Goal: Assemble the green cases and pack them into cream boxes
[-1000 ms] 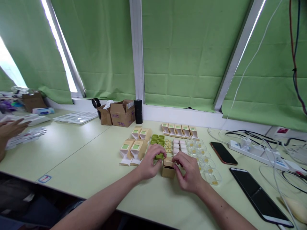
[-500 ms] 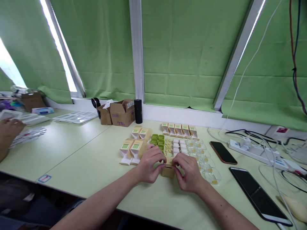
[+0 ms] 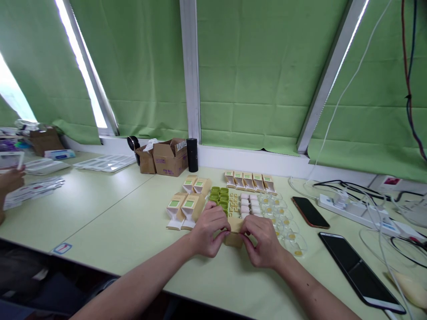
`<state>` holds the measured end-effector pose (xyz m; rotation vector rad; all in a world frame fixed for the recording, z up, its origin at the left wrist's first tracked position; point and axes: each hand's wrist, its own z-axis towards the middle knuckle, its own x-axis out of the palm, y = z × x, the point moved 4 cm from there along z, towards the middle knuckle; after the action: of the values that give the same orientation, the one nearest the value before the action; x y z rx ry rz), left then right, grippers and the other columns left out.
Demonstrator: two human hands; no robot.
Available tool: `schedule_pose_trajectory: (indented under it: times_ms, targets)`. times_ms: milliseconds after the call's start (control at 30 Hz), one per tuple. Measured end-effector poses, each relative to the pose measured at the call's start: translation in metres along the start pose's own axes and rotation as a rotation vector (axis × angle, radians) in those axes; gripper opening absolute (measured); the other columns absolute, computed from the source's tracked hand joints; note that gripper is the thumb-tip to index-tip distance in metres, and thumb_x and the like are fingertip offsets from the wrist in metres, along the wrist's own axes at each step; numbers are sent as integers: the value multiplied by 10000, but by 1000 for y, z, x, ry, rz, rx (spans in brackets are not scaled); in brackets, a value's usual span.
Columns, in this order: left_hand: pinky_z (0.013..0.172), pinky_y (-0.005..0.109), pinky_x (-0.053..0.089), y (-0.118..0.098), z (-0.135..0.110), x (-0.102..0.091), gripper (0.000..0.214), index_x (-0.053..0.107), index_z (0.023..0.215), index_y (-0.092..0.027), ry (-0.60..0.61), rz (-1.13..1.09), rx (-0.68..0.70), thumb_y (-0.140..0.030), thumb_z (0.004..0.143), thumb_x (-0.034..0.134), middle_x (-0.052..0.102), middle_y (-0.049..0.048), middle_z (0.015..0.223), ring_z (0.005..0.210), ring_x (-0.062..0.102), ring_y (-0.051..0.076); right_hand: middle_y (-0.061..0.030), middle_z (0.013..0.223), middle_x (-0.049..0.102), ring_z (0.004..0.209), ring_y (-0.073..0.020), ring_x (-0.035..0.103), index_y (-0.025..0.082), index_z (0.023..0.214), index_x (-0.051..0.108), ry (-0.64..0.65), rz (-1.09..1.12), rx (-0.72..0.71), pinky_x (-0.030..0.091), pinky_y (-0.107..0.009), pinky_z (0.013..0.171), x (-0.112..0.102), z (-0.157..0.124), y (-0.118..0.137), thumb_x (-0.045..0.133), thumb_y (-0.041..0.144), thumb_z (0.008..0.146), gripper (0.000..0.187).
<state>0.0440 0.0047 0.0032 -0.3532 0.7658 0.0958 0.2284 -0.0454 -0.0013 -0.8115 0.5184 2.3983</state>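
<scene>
Between my hands a small kraft paper box (image 3: 234,240) stands on the table. My left hand (image 3: 211,229) pinches its left edge with thumb and fingertips. On the opposite edge my right hand (image 3: 262,238) pinches it in the same way. Just beyond the box lie green square cups (image 3: 215,196), small yellow pieces (image 3: 233,202) and pale pink blocks (image 3: 245,202), in rows. Clear plastic pieces with yellow centres (image 3: 286,222) spread to the right of these. Left of my left hand are several open kraft boxes with green labels (image 3: 190,205).
Another row of kraft boxes (image 3: 248,182) stands at the back. Two phones (image 3: 310,212) and a white power strip (image 3: 358,214) with tangled cables lie right. Cardboard boxes (image 3: 171,158) and a black cylinder (image 3: 192,155) are back left. A co-worker's hand (image 3: 11,180) is at far left.
The dark gap along the box's upper edge has closed, and its top now meets the front. My hands have barely shifted. The co-worker's hand has moved left, raising a white frame.
</scene>
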Motion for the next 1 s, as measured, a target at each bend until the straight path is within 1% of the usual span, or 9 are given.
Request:
schedule_pose_trajectory:
  times_ms: [233, 367, 500, 600, 733, 800, 867, 933, 1000]
  targets:
    - [763, 433, 336, -11, 3, -2, 86, 561, 777, -215, -119, 34, 131, -198, 861, 571, 575, 16, 660, 670, 502, 205, 12, 658, 504, 593, -171, 429, 238, 793, 487, -83, 39, -69, 215, -319, 567, -2, 2, 4, 550, 122, 859, 147]
    - [758, 437, 333, -14, 4, -3, 119, 558, 771, -214, -121, 42, 143, -195, 888, 548, 577, 16, 641, 657, 493, 201, 17, 656, 503, 588, -165, 428, 236, 782, 479, -70, 51, -63, 219, -317, 568, 1, 2, 4, 548, 125, 864, 154]
    - [770, 443, 351, -14, 4, -2, 150, 555, 763, -215, -103, 75, 112, -215, 911, 533, 584, 23, 647, 670, 501, 207, 19, 669, 510, 589, -166, 432, 238, 802, 477, -43, 29, -79, 219, -318, 567, 0, 2, 4, 546, 128, 859, 142]
    - [776, 431, 360, -10, 5, -2, 134, 629, 859, -201, -127, 132, 31, -215, 945, 526, 639, 38, 717, 715, 531, 208, 2, 742, 569, 637, -177, 490, 228, 913, 527, -2, -3, -92, 261, -311, 582, -6, 3, 3, 555, 145, 848, 108]
    - [788, 411, 372, 0, 7, -1, 182, 712, 1032, -193, -142, 224, -145, -212, 980, 539, 704, 48, 821, 783, 586, 213, -53, 913, 643, 776, -219, 581, 201, 1136, 546, 82, -65, -47, 351, -321, 645, -11, 2, -4, 586, 184, 829, 310]
    - [795, 406, 379, 2, 6, 0, 185, 725, 981, -201, -112, 246, -177, -209, 979, 540, 699, 42, 804, 782, 591, 211, -75, 988, 659, 835, -236, 603, 200, 1189, 533, 134, -78, -20, 383, -330, 674, -11, 1, -9, 582, 168, 816, 377]
    - [789, 403, 383, 3, 5, 1, 214, 696, 848, -198, -97, 256, -178, -211, 980, 528, 669, 38, 750, 755, 572, 205, -82, 1023, 666, 863, -241, 614, 205, 1206, 520, 155, -72, 2, 401, -335, 690, -11, 0, -13, 558, 134, 800, 414]
    - [778, 403, 384, 3, 4, 1, 289, 614, 714, -196, -105, 264, -172, -219, 983, 511, 626, 35, 693, 720, 541, 198, -73, 1003, 664, 844, -234, 615, 209, 1204, 511, 137, -56, 27, 406, -333, 689, -13, 0, -17, 533, 110, 785, 431]
    - [776, 407, 387, 3, 4, 0, 317, 563, 670, -199, -113, 262, -177, -226, 981, 507, 610, 36, 672, 704, 524, 196, -62, 965, 658, 809, -227, 610, 211, 1196, 509, 109, -38, 45, 400, -329, 675, -15, 0, -19, 528, 123, 798, 408]
